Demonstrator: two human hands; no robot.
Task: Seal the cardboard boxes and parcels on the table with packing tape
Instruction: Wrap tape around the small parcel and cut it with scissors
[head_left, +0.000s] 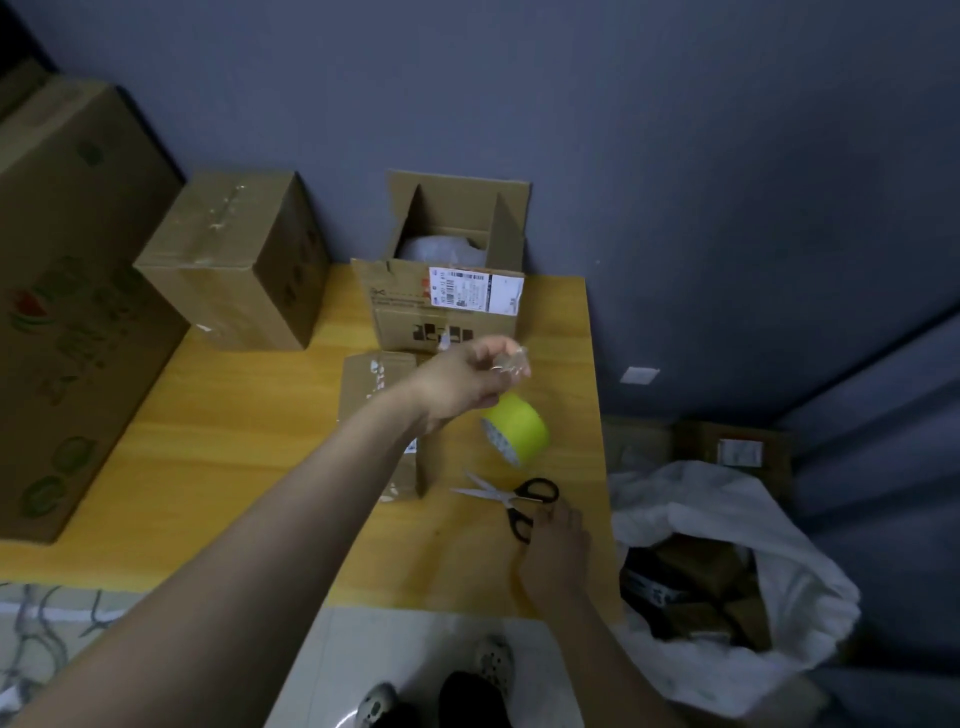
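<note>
Item: yellow-green roll of packing tape (517, 428), toward the right edge of the desk (234, 426). Left hand (467, 384) above it, grip pinching a clear tape scrap (511, 362). Black-handled steel scissors (511, 496) point left, handles at the nearer right hand (556, 543) (grip closure unclear).

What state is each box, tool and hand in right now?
Labelled box: flaps up, unsealed.
Plain box: closed, clear tape along the top seam.
Small box: flat on the table, partly hidden by the forearm.
Tape roll: on the table, untouched.
Scissors: on the table, blades apart.
Left hand: pinches a crumpled tape scrap.
Right hand: at the scissors' handle, grip unclear.
White bag: open.
</note>
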